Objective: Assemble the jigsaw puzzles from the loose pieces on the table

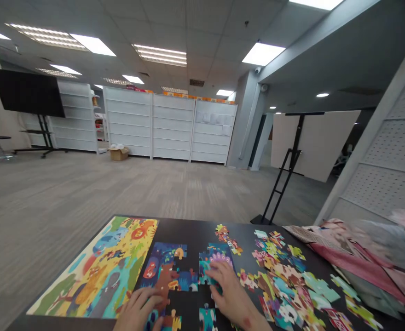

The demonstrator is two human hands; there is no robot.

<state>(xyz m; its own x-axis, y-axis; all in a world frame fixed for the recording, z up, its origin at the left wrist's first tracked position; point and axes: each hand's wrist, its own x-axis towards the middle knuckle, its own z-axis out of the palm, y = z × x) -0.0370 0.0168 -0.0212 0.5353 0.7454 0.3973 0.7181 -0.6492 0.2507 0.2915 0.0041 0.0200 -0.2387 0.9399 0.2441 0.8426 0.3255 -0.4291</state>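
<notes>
My left hand [141,307] rests with fingers apart on the lower left of a partly joined jigsaw puzzle [164,271] with a dark blue night scene. My right hand [230,289] reaches over the right-hand joined section [213,254], which shows a purple scalloped shape. Its fingers are stretched out onto the pieces there, thumb apart, and I see nothing gripped. A joined strip of blue pieces [187,281] lies between the hands. Below it is a separate teal piece [207,318]. My hands hide part of the puzzle.
A finished-looking animal picture [99,271] lies on the black table [185,305] at left. Many loose puzzle pieces [288,280] are heaped at right, with a small cluster [228,239] behind. A pink cloth bag [371,266] sits at the right edge. An easel stand [285,177] stands beyond.
</notes>
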